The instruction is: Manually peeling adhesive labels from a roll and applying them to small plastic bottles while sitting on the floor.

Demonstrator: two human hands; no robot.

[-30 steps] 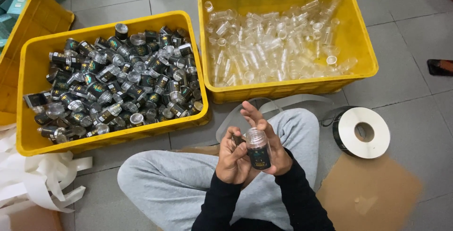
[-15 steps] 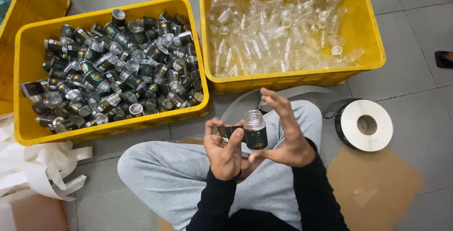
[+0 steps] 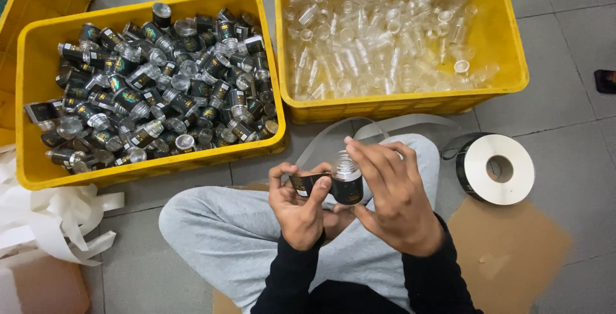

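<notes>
I hold a small clear plastic bottle (image 3: pixel 346 179) upright over my lap, its lower half wrapped in a black label. My left hand (image 3: pixel 298 208) grips the loose end of the label (image 3: pixel 305 182) to the left of the bottle, thumb pressed on it. My right hand (image 3: pixel 394 195) curls around the bottle from the right and back, fingers over its neck. Both sleeves are black; my legs are crossed in grey trousers.
A yellow crate (image 3: pixel 25 95) at the left holds several black-labelled bottles. Another yellow crate (image 3: pixel 398 105) at the top right holds several bare clear bottles. A label roll (image 3: pixel 497 169) lies at the right, cardboard (image 3: pixel 507 250) beneath it. White backing strips (image 3: pixel 45 221) pile at the left.
My right hand has closed in from an open spread to wrap around the bottle. The label end has come loose to the left in my left hand. The view shifted slightly down.
</notes>
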